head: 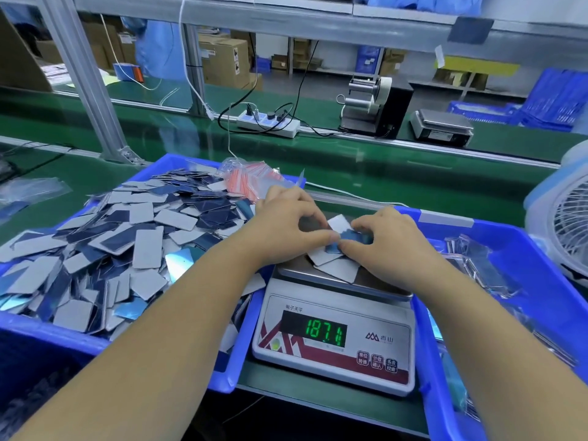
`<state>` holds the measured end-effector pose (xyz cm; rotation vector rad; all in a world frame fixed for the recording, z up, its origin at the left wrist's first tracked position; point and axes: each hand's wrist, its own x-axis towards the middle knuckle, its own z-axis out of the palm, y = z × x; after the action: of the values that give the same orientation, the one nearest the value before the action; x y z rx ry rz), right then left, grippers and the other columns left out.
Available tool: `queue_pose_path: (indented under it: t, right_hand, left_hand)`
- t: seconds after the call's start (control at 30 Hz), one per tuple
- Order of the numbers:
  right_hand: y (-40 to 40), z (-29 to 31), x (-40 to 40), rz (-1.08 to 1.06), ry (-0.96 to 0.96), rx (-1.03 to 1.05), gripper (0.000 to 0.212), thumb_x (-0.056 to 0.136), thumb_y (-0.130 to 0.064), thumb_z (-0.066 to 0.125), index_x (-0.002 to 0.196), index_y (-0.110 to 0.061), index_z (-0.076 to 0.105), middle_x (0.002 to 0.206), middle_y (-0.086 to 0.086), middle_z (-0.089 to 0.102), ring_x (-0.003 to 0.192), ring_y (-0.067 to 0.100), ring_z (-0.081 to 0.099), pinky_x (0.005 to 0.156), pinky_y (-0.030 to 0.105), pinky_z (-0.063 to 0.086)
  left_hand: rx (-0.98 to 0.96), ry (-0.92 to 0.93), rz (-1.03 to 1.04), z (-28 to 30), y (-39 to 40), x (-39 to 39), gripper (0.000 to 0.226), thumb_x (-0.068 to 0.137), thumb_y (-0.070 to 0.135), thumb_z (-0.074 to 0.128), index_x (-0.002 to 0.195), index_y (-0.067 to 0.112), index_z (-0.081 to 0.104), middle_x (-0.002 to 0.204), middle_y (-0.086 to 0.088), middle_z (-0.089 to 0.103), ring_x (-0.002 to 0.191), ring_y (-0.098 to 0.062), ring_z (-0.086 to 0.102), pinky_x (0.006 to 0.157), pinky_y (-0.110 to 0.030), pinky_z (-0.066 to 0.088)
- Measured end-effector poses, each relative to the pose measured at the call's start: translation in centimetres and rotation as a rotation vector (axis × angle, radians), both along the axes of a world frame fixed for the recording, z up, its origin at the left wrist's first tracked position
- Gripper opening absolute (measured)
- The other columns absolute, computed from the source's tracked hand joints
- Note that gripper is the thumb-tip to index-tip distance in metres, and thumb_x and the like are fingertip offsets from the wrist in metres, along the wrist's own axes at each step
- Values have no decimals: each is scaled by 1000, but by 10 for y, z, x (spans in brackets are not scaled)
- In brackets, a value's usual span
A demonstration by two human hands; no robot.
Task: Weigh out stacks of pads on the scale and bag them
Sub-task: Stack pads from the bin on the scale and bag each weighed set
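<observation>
Both my hands are over the scale (334,332) pan at centre frame. Left hand (288,222) comes in from 8 o'clock, fingers curled down, thumb and forefinger pinching the near edge of the small stack of pads (334,259) on the pan. Right hand (386,240) comes in from 4 o'clock, fingertips pressed onto the same stack, thumb tucked against a blue-faced pad; it looks like a pinch too, though the far fingers are hidden. Display reads about 187, last digit blurred. My weight on the pan may be inflating that, so I judge the reading not yet trustworthy. Pads are thin rounded rectangles, grey one side, glossy blue the other: light, flat, probably a bit flexible, and the glossy faces likely slide over each other. The stack is fanned out, corners splayed toward 6 o'clock. Best hold, I think, is across the short edges, thumb on one side and fingers opposite, squaring them before lifting; a loose grip from the top would let the middle ones slip out. Loose pads heap in the blue bin (47,326) at 9 o'clock. Empty bags (251,178) with red strips lie at 11 o'clock on that bin's far rim. A second bin (496,237) at 3 o'clock holds what look like filled bags. Fan (563,224) beyond it.
</observation>
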<state>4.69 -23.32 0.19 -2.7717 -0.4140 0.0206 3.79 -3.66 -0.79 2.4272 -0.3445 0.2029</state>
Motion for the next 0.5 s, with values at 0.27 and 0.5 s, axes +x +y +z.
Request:
queue_pose_path:
  t: [0.27, 0.5]
  right_hand:
    - [-5, -1, 1, -32, -72, 223, 28, 88, -44, 63, 113, -32, 66, 104, -8, 55, 112, 17, 52, 86, 30, 41]
    - [-6, 1, 3, -74, -137, 314, 7, 88, -35, 61, 82, -33, 64, 92, -11, 62, 82, 3, 52, 70, 26, 35]
  left_hand:
    - [-100, -40, 108, 0, 7, 1, 22, 94, 30, 61, 74, 39, 60, 91, 15, 62, 104, -13, 48, 77, -21, 35]
    - [-183, -51, 127, -2, 8, 2, 19, 91, 22, 63, 75, 33, 66, 74, 13, 62, 73, 6, 52, 61, -3, 38]
